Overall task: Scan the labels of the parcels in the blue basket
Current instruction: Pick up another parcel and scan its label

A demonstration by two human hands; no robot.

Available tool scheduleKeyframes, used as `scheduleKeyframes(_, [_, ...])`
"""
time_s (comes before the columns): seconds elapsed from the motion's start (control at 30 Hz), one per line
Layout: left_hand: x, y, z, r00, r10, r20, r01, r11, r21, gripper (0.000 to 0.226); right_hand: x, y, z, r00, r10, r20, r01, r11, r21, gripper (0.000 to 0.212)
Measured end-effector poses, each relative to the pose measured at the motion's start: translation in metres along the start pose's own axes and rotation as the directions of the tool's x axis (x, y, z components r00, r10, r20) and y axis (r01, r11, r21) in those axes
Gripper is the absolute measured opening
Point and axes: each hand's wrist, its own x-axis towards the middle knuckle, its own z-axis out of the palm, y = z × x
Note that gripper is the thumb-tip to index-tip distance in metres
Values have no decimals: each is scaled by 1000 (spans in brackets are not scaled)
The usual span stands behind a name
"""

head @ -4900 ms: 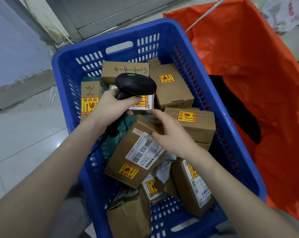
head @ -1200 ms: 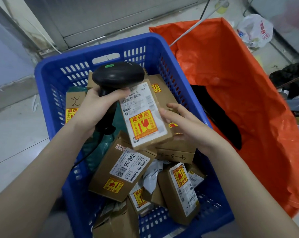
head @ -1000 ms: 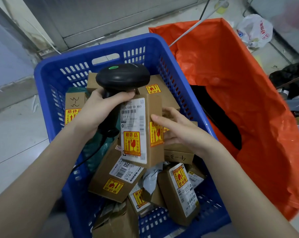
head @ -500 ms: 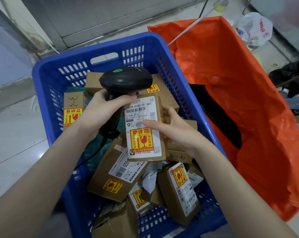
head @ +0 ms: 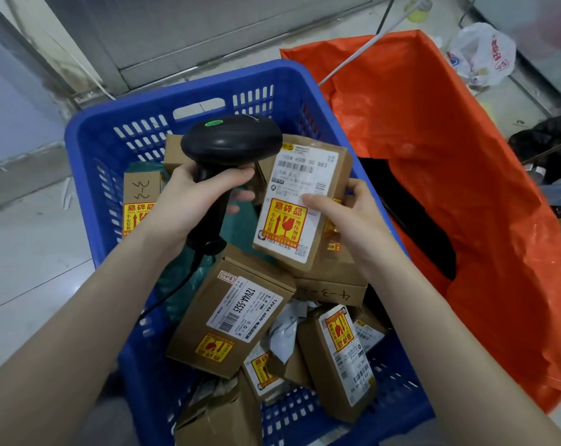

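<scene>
A blue basket (head: 89, 146) holds several brown cardboard parcels with white labels and yellow fragile stickers. My left hand (head: 192, 201) grips the handle of a black barcode scanner (head: 231, 144), whose head sits just left of the lifted parcel's top. My right hand (head: 346, 214) holds a small parcel (head: 292, 188) up above the pile, its white label and yellow sticker facing me, thumb across the label. A larger parcel marked 12V4A (head: 227, 320) lies below, label up.
An open orange bag (head: 466, 156) stands right against the basket's right side. A white plastic bag (head: 480, 54) lies on the floor at the far right. The scanner's black cable (head: 169, 300) hangs down into the basket. Grey tiled floor (head: 24, 268) lies to the left.
The parcel in my right hand has shifted right and tilted, its top now beside the scanner head. Earlier my right hand picked this parcel from the pile and turned its label up.
</scene>
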Motion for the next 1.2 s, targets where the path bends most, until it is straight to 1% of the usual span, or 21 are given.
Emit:
scheduleKeyframes(0.1, [1,-1,0,1000,3,5,-3,999,44,44,3,2,-2,996,-43,-73,43,999,-7,54])
scheduleKeyframes(0.17, [0,-1,2,1000,1,24,-2,998,68,49,4,4,-1,992,-74,-104,71,997,-32,59])
scheduleKeyframes(0.23, [-1,0,4,999,-7,35,4,998,68,42,3,5,-1,988,-101,-119,95,994,-58,62])
scheduleKeyframes(0.33, [-3,1,8,999,-18,28,16,997,73,22,2,5,0,983,-142,-113,137,989,-53,62])
scheduleKeyframes(0.4, [-3,1,9,999,-27,30,25,997,79,18,3,6,0,982,-148,-117,143,988,-50,61])
scheduleKeyframes(0.5, [-3,0,8,999,-40,30,37,995,94,20,3,6,-1,980,-141,-140,136,990,-50,63])
scheduleKeyframes(0.67, [-3,-1,8,998,-33,57,27,993,117,22,4,5,-2,977,-143,-159,145,989,0,68])
scheduleKeyframes(0.87, [-5,0,11,998,13,56,-21,988,150,13,6,4,-3,977,-133,-165,132,991,-13,68])
scheduleKeyframes(1.1, [-5,0,11,997,-4,72,-7,989,149,16,5,3,-3,978,-131,-164,135,991,13,67])
scheduleKeyframes(1.2, [-6,1,11,996,-4,86,-9,989,146,15,5,3,-3,977,-125,-175,129,992,11,73])
